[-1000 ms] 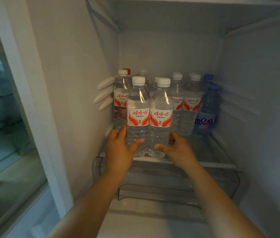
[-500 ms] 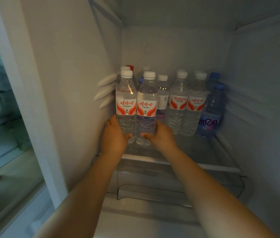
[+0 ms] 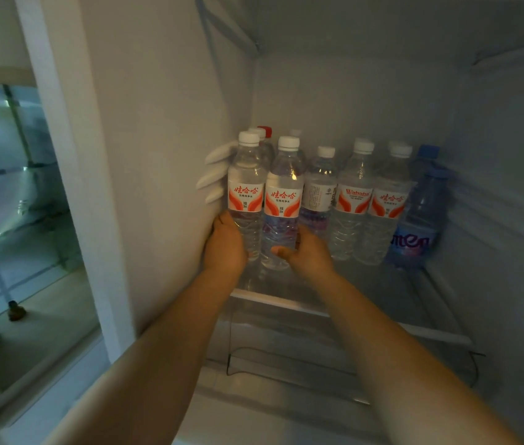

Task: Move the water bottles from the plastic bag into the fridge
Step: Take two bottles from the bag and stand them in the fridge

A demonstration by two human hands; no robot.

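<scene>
Two clear water bottles with red-and-white labels stand side by side at the front left of the fridge shelf. My left hand grips the lower part of the left bottle, close to the fridge's left wall. My right hand grips the lower part of the right bottle, thumb across its front. Behind and to the right stand several more bottles in rows, upright. The plastic bag is not in view.
A blue-tinted bottle with a blue cap stands at the right end of the row. Three white rail nubs stick out of the left wall beside the bottles. A clear drawer sits below the shelf. Bare shelf lies front right.
Both hands have pushed the two front bottles back and leftward on the shelf, from the front edge to beside the left wall. The camera has moved closer.
</scene>
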